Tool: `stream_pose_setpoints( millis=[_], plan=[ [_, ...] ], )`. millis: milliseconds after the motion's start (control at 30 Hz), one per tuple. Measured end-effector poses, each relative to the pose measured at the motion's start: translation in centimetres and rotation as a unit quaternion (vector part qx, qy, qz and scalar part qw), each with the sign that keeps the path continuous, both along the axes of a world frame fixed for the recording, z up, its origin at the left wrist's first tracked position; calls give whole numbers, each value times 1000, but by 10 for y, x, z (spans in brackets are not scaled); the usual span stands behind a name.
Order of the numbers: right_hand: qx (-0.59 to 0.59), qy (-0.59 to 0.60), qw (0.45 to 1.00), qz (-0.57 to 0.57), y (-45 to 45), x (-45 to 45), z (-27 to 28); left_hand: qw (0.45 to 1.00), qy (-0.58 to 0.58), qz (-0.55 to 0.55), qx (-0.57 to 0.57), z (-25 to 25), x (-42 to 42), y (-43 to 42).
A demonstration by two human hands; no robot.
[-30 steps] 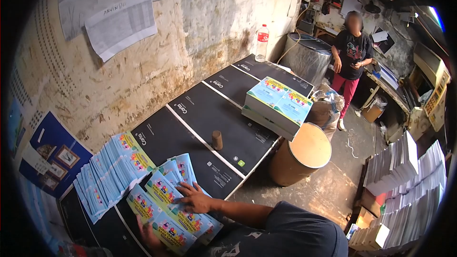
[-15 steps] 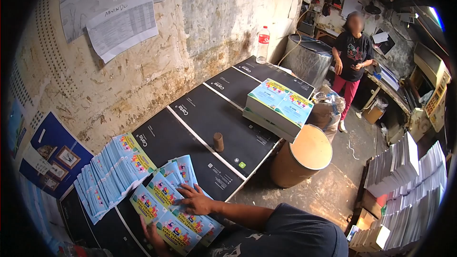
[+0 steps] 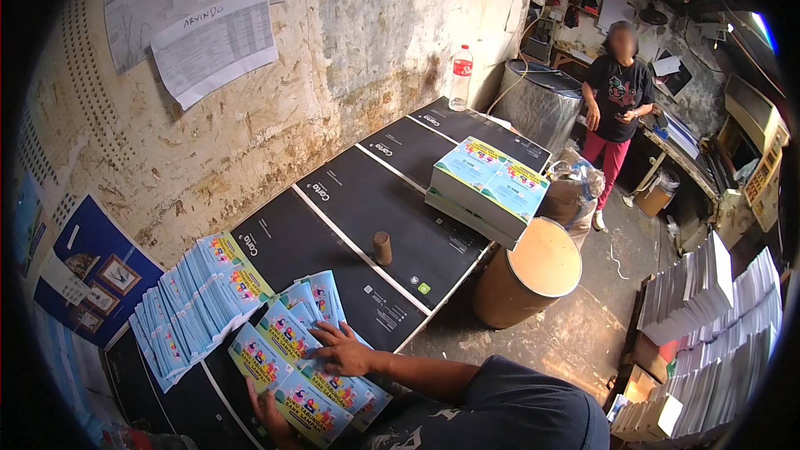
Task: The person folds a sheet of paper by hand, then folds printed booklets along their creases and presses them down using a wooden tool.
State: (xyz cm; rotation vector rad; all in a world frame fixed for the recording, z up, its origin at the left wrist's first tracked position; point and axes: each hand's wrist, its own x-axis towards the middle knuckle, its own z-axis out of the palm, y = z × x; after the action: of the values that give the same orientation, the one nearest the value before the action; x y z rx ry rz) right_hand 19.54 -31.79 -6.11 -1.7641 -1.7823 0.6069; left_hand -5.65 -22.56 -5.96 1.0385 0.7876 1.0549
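Observation:
Blue-and-yellow printed booklets [image 3: 312, 404] lie in overlapping rows on the black-covered table in front of me. My right hand [image 3: 343, 351] rests on top of them, fingers spread and palm down. At the near edge of the booklets, my left hand [image 3: 273, 418] grips their side; part of its fingers is hidden. To the left lies a fanned pile of similar booklets [image 3: 187, 308]. Several more booklets [image 3: 327, 296] fan out just beyond my right hand. A short brown cylinder [image 3: 382, 248] stands upright on the table past them.
A thick stack of printed sheets [image 3: 483, 192] sits at the table's right edge, beside a brown drum [image 3: 525, 275]. A plastic bottle [image 3: 460, 79] stands at the far corner. Another person [image 3: 618, 92] stands in the back. Tall paper stacks [image 3: 692, 300] are at right.

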Motion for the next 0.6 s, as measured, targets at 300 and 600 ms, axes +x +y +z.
stream_pose_setpoints(
  millis=[300,600],
  plan=[
    [-4,6,1000,0,-1,0,5,1000,8,-12,-2,-5,-3,4],
    [-12,5,1000,3,-2,1,9,999,17,-29,-17,-4,-6,3]
  ],
)
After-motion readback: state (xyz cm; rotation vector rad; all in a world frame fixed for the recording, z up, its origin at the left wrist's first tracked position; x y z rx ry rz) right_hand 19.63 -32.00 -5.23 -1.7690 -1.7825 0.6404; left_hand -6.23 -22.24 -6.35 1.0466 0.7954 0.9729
